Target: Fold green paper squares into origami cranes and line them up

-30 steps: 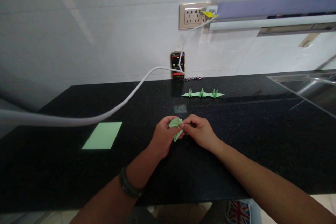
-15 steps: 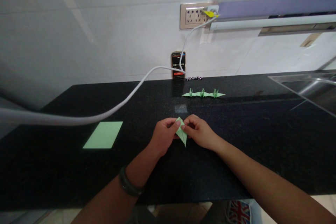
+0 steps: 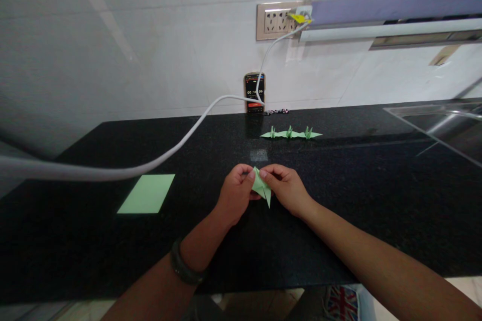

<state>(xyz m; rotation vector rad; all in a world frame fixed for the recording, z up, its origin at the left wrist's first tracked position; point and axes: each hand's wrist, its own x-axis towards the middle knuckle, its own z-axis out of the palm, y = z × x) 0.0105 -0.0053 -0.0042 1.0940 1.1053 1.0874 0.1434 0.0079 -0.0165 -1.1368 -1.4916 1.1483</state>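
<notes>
Between my two hands is a piece of folded green paper [image 3: 262, 188], part-way into a pointed origami shape with one narrow flap pointing down toward me. My left hand [image 3: 238, 188] pinches its left side, thumb on top near the upper corner and fingers curled beneath. From the right, my right hand [image 3: 285, 186] grips the upper right edge between thumb and bent fingers. Behind the hands, three small folded green paper cranes [image 3: 289, 133] stand in a row on the black countertop [image 3: 211, 148]. A flat stack or sheet of green paper [image 3: 146, 194] lies to the left.
A phone [image 3: 255, 93] showing a timer leans on the wall, a beaded string [image 3: 277, 112] beside it. A white cable [image 3: 181, 144] runs from the wall socket [image 3: 276, 21] across the view's left. At the right is a sink [image 3: 414, 116].
The lower point of the folded paper has split into separate flaps, one swung to the right. My right thumb has moved up toward the top of the paper.
</notes>
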